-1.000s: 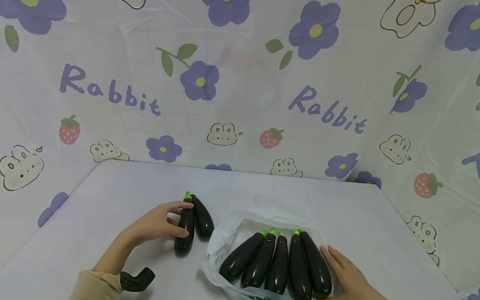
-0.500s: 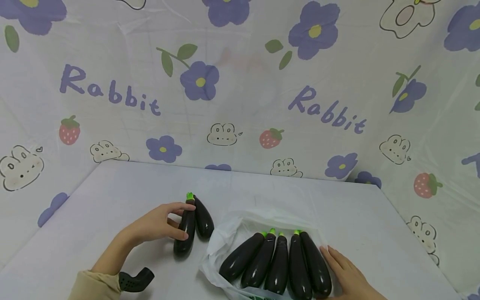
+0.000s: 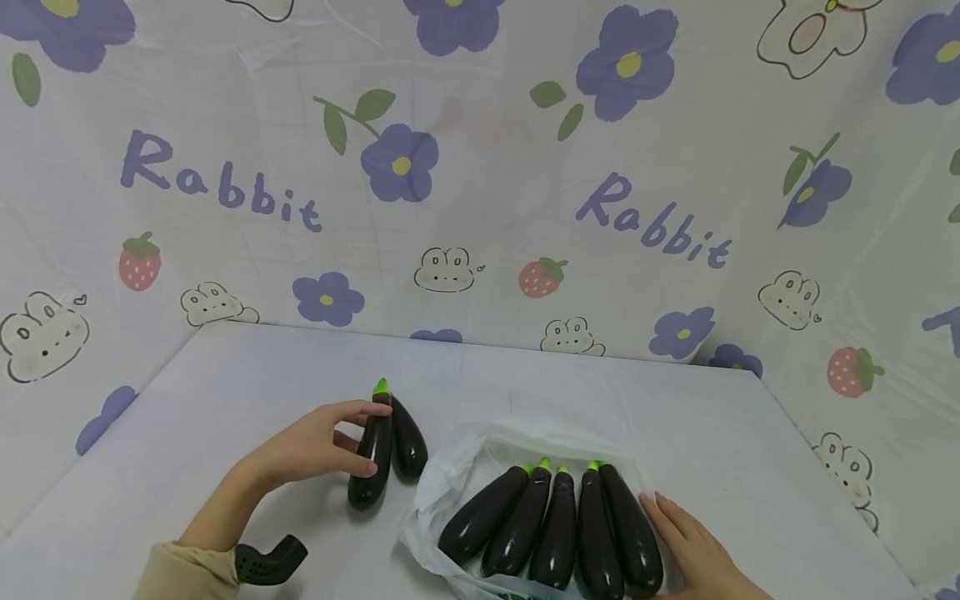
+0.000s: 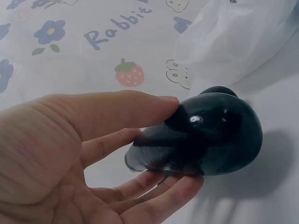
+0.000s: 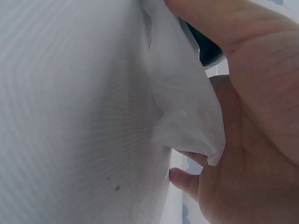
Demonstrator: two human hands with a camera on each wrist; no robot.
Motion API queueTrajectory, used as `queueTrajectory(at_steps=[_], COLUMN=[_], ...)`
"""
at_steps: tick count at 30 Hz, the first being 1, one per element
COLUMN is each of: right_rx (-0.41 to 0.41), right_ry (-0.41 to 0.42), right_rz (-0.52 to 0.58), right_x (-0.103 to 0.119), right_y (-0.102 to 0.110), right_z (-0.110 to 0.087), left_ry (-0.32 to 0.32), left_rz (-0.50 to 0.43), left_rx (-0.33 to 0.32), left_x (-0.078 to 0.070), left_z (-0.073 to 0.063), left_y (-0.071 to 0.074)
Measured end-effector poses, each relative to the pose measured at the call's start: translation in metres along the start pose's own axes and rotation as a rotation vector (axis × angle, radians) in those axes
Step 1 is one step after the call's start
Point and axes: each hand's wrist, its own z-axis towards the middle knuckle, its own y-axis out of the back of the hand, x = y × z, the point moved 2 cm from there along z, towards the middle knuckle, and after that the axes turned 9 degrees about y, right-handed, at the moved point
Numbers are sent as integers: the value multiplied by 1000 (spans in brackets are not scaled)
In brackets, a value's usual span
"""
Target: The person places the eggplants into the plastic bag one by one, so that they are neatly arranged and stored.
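Note:
My left hand [image 3: 322,442] holds a glossy dark eggplant [image 3: 367,483] with a green stem. In the left wrist view the thumb lies on one side of this eggplant [image 4: 219,135] and the fingers on the other. Right behind it, a second eggplant [image 3: 408,442] lies on the table. A white plastic bag [image 3: 442,492] spreads at the centre front with several eggplants [image 3: 555,533] side by side on it, stems pointing away. At the bag's right side rests my right hand [image 3: 701,554], fingers fairly straight. The right wrist view shows bag plastic [image 5: 187,102] against its palm; the thumb tip is cut off.
A white table [image 3: 300,358] carries everything. A printed curtain [image 3: 480,167] with flowers and rabbits hangs behind it and along the sides. A black curved piece [image 3: 273,560] sits at my left wrist by the sleeve [image 3: 187,575].
The eggplant in my left hand has tilted slightly, its stem end shifting a little right and away. The right hand, the bag and the other eggplants look unchanged.

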Motion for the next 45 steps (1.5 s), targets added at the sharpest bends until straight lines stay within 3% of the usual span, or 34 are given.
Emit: queueTrajectory(at_steps=[14,26,45], right_rx=[-1,40,-10], right_ry=[-17,-103,10], right_rz=[23,77,-19], right_x=[0,4,0], right_y=[0,2,-1], right_z=[0,0,-1], left_ry=[-2,-7,-39], left_rz=[-1,-1,-25], left_rx=[-11,-5,14], left_x=[-4,-5,-10], left_z=[-2,-2,-3], left_y=[-3,-4,-8])
